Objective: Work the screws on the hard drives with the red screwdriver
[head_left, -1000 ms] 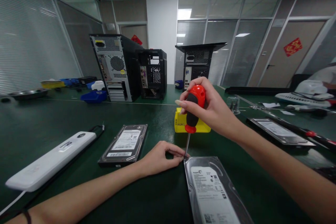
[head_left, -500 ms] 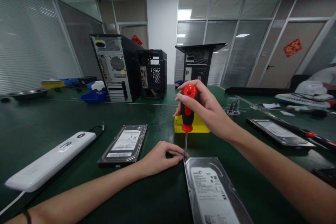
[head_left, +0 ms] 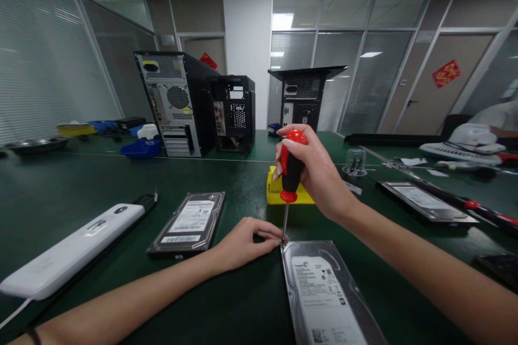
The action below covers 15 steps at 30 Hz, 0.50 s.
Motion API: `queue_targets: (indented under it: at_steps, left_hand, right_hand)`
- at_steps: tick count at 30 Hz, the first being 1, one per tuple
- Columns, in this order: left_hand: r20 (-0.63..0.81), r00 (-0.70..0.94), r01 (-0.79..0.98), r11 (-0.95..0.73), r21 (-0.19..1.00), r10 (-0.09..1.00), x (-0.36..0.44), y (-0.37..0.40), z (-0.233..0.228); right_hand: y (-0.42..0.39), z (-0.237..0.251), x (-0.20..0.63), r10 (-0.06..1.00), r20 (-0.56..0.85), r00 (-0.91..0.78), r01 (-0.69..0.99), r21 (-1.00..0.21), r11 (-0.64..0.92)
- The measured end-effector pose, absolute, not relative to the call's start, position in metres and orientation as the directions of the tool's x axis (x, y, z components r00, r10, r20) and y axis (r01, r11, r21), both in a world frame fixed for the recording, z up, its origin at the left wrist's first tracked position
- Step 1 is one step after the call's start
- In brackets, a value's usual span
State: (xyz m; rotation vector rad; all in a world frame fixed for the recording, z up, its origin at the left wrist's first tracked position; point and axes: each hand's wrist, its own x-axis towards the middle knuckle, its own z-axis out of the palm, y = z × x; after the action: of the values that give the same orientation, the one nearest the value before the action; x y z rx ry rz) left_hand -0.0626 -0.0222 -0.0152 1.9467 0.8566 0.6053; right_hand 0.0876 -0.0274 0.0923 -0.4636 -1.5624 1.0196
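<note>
My right hand (head_left: pixel 319 172) is wrapped around the red and black handle of a screwdriver (head_left: pixel 292 175). The screwdriver stands nearly upright, its tip at the far left corner of a hard drive (head_left: pixel 324 285) that lies label up on the green table. At that same corner my left hand (head_left: pixel 253 240) rests on the table with thumb and fingertips drawn together beside the screwdriver tip. What those fingertips pinch, if anything, is too small to make out. Behind the screwdriver is a yellow block-shaped object (head_left: pixel 273 191), partly hidden by my right hand.
Left of my hand lies a second hard drive (head_left: pixel 190 221), beyond it a white power strip (head_left: pixel 73 250). A third drive (head_left: pixel 421 199) and a clear cup (head_left: pixel 356 163) are on the right. Computer cases (head_left: pixel 198 102) stand at the back. A person's sleeve (head_left: pixel 493 116) shows far right.
The right hand and screwdriver handle have turned a little, with the fingers closer around the handle. The view has shifted slightly; the left hand stays at the drive's corner.
</note>
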Motion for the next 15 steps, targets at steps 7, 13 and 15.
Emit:
queue_targets:
  at_steps: [7, 13, 15]
  left_hand:
    - [0.088, 0.647, 0.304, -0.362, 0.881, 0.758, -0.0641, -0.0198, -0.0170]
    - [0.099, 0.647, 0.299, -0.372, 0.879, 0.756, -0.0638, -0.0200, -0.0189]
    - [0.095, 0.645, 0.303, -0.368, 0.879, 0.758, -0.0638, -0.0200, -0.0192]
  right_hand:
    - [-0.0297, 0.0966, 0.0899, 0.795, 0.528, -0.298, -0.173, -0.849, 0.499]
    - [-0.0282, 0.0937, 0.0896, 0.776, 0.573, -0.263, -0.192, -0.820, 0.539]
    - [-0.0264, 0.0918, 0.0904, 0.772, 0.583, -0.254, -0.252, -0.810, 0.529]
